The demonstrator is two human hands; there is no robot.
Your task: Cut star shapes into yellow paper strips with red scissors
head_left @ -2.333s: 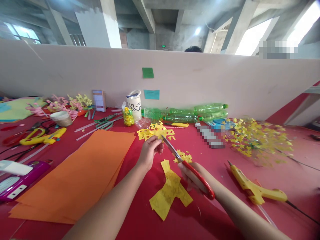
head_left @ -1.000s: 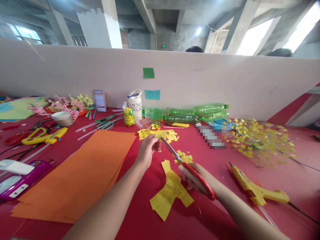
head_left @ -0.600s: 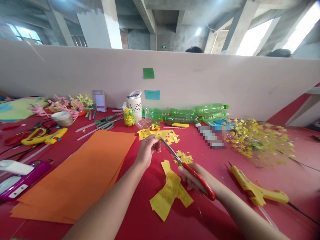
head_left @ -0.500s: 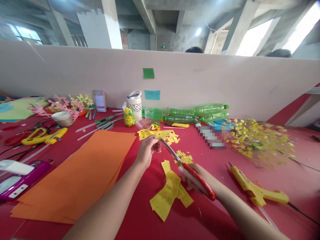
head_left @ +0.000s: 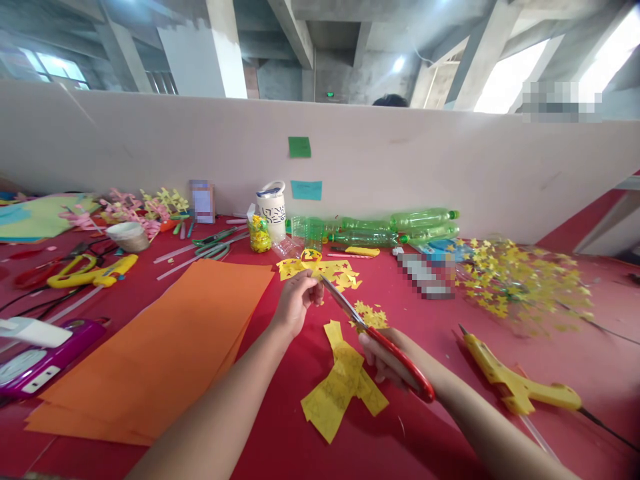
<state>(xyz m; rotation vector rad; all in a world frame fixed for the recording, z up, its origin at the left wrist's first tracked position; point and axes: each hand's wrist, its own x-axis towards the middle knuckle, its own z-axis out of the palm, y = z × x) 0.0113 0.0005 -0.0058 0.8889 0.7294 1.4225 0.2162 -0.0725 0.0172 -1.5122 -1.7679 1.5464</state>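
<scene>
One scrap of yellow paper [head_left: 317,274] is sitting in my left grip [head_left: 295,301], pinched between thumb and fingertips above the red bench [head_left: 265,413], its outline too small to make out; my right grip [head_left: 407,344] is closing round the red handle of the scissors [head_left: 361,323], and the blades are pointing forward and to the left, tips reaching the scrap right beside my pinch; whether they are parted I cannot tell. The paper is looking thin and light, and I am judging it soft enough to be creasing under a hard squeeze; a gentle hold at its edge, clear of the steel, is seeming the wise one. The scissors are looking stiff, heavier and smooth, so the handle is the part to be holding, never the blades; nearer me, marked yellow strips [head_left: 330,399] are lying overlapped on the bench, probably floppy and easy to be lifting by a corner; loose stars [head_left: 371,315] are lying heaped beside the blades, light enough for a brushing wrist to be scattering; farther off, star-holed offcuts [head_left: 290,269] are sprawling, narrow in places and, I am guessing, quick to tear.
</scene>
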